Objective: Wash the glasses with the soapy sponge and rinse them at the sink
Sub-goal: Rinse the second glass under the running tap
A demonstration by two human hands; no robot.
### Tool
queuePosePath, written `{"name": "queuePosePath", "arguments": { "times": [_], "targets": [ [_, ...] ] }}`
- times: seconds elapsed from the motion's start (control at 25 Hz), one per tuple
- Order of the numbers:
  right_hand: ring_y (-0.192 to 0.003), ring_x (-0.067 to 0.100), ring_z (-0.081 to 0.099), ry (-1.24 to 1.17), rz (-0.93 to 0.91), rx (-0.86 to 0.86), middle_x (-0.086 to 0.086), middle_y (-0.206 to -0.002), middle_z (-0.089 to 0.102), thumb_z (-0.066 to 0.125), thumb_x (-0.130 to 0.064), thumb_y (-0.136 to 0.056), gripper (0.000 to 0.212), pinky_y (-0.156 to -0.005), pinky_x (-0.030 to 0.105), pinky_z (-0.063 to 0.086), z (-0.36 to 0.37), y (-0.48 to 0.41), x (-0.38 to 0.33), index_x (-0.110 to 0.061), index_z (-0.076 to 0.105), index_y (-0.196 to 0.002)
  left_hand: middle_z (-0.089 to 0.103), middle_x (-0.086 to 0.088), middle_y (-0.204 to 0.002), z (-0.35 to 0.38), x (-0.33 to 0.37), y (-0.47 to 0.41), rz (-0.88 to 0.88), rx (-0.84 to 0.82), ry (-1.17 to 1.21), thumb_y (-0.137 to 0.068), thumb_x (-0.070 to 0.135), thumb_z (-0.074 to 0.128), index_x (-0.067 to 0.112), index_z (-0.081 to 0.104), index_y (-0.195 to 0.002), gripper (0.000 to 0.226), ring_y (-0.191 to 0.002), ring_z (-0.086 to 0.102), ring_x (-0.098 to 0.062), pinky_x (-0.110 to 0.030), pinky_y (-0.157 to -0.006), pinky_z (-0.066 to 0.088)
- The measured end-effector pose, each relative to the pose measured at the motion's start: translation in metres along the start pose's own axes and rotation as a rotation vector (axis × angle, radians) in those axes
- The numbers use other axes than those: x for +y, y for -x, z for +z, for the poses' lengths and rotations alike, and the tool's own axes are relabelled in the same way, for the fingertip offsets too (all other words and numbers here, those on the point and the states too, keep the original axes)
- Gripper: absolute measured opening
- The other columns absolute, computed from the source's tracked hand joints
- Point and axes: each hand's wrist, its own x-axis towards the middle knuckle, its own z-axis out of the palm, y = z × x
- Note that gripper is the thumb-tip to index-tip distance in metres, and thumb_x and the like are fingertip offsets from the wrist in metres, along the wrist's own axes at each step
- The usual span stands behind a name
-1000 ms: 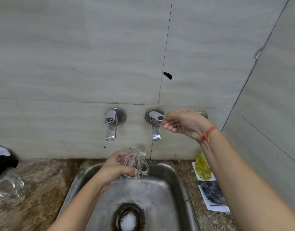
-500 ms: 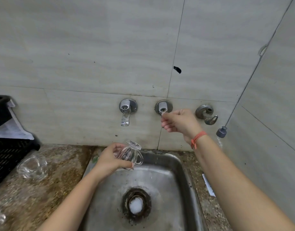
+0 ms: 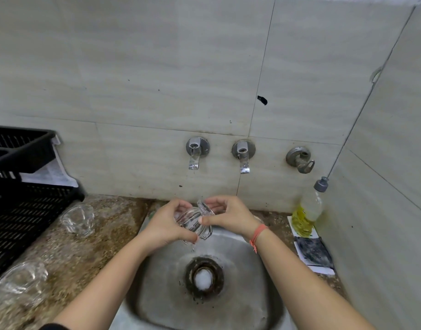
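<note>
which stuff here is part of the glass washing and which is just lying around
Job: held glass, left hand, right hand, sink, middle tap, far counter glass, near counter glass.
Lying about: black crate, bottle of yellow liquid, papers, left tap, wall valve.

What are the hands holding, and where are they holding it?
A clear glass cup, over the sink. The left hand grips its ribbed body; the right hand pinches the other side.

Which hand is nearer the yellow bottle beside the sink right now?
Right. The right hand, holding the glass over the sink, lies left of the yellow bottle; the left hand grips the glass's other side, farther left.
</note>
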Motion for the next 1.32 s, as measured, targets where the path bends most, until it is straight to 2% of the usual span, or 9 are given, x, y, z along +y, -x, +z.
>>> {"name": "queuePosePath", "arguments": {
  "times": [0.08, 0.28, 0.44, 0.56, 0.72, 0.84, 0.96, 1.16, 1.32],
  "targets": [
    [-0.086, 0.009, 0.059, -0.002, -0.006, -0.015, -0.006, -0.092, 0.064, 0.084, -0.006, -0.067, 0.057, -0.085, 0.024, 0.051, 0.003, 0.005, 0.000, -0.004, 0.062, -0.120, 0.066, 0.004, -0.102, -0.003, 0.002, 0.007, 0.003, -0.016, -0.035, -0.030, 0.027, 0.085, 0.027, 0.060, -0.102, 0.076, -0.092, 0.064, -0.011, -0.026, -0.081, 0.052],
    [-0.091, 0.012, 0.062, -0.052, -0.050, -0.021, 0.008, -0.106, 0.068, 0.084, -0.007, -0.067, 0.056, -0.087, 0.027, 0.052, 0.013, 0.016, 0.004, -0.004, 0.063, -0.119, 0.066, 0.006, -0.104, -0.006, 0.006, 0.027, 0.024, -0.061, -0.006, -0.031, 0.029, 0.086, 0.026, 0.059, -0.103, 0.076, -0.095, 0.064, -0.009, -0.017, -0.081, 0.049],
    [-0.106, 0.010, 0.063, -0.101, -0.089, 0.016, 0.005, -0.117, 0.066, 0.084, -0.011, -0.070, 0.055, -0.097, 0.028, 0.049, 0.023, 0.022, 0.003, -0.008, 0.063, -0.121, 0.070, 0.004, -0.105, -0.009, -0.001, 0.041, 0.012, -0.032, 0.112, -0.035, 0.035, 0.086, 0.027, 0.062, -0.106, 0.075, -0.099, 0.065, -0.009, -0.018, -0.086, 0.048],
    [-0.106, 0.010, 0.062, -0.089, -0.114, 0.007, 0.005, -0.117, 0.065, 0.082, -0.010, -0.071, 0.055, -0.098, 0.027, 0.048, 0.029, 0.022, 0.002, -0.006, 0.062, -0.122, 0.070, 0.003, -0.105, -0.015, -0.010, 0.056, -0.014, 0.157, 0.208, -0.054, 0.038, 0.085, 0.023, 0.066, -0.104, 0.055, -0.099, 0.064, -0.006, -0.017, -0.088, 0.046],
    [-0.099, 0.009, 0.061, -0.083, -0.108, -0.018, 0.001, -0.110, 0.064, 0.082, -0.009, -0.071, 0.054, -0.095, 0.023, 0.048, 0.046, 0.017, -0.005, -0.008, 0.062, -0.121, 0.071, -0.004, -0.097, -0.036, -0.026, 0.080, -0.063, 0.542, 0.246, -0.083, 0.012, 0.072, 0.010, 0.070, -0.095, 0.012, -0.086, 0.063, -0.008, -0.013, -0.075, 0.045],
    [-0.098, 0.011, 0.060, -0.103, -0.116, -0.036, 0.005, -0.111, 0.063, 0.081, -0.004, -0.072, 0.055, -0.095, 0.026, 0.048, 0.068, 0.011, -0.021, -0.005, 0.060, -0.123, 0.071, 0.000, -0.090, -0.057, -0.041, 0.097, -0.089, 0.576, 0.196, -0.083, 0.009, 0.070, 0.013, 0.070, -0.089, 0.007, -0.079, 0.063, -0.002, -0.015, -0.072, 0.046],
    [-0.102, 0.013, 0.060, -0.119, -0.152, -0.067, 0.006, -0.112, 0.063, 0.080, -0.001, -0.072, 0.054, -0.098, 0.027, 0.047, 0.102, 0.004, -0.049, -0.003, 0.060, -0.122, 0.070, 0.003, -0.084, -0.093, -0.055, 0.107, -0.099, 0.676, 0.201, -0.083, 0.011, 0.070, 0.020, 0.069, -0.084, 0.009, -0.080, 0.065, -0.013, -0.029, -0.072, 0.052],
    [-0.095, 0.007, 0.063, -0.161, -0.269, -0.109, 0.001, -0.107, 0.068, 0.081, -0.001, -0.069, 0.048, -0.089, 0.019, 0.049, 0.181, -0.017, -0.128, -0.009, 0.065, -0.113, 0.070, 0.009, -0.086, -0.199, -0.056, 0.140, 0.027, 0.850, 0.035, -0.084, 0.014, 0.069, 0.022, 0.069, -0.085, 0.009, -0.084, 0.066, -0.007, -0.022, -0.077, 0.051],
    [-0.082, 0.004, 0.064, -0.225, -0.404, -0.176, -0.006, -0.093, 0.069, 0.079, 0.002, -0.070, 0.039, -0.088, 0.024, 0.051, 0.278, -0.039, -0.221, -0.016, 0.067, -0.102, 0.071, 0.008, -0.087, -0.325, -0.062, 0.181, 0.161, 0.971, -0.039, -0.085, 0.013, 0.068, 0.018, 0.070, -0.090, 0.007, -0.083, 0.066, -0.006, -0.021, -0.079, 0.049]
  ]
}}
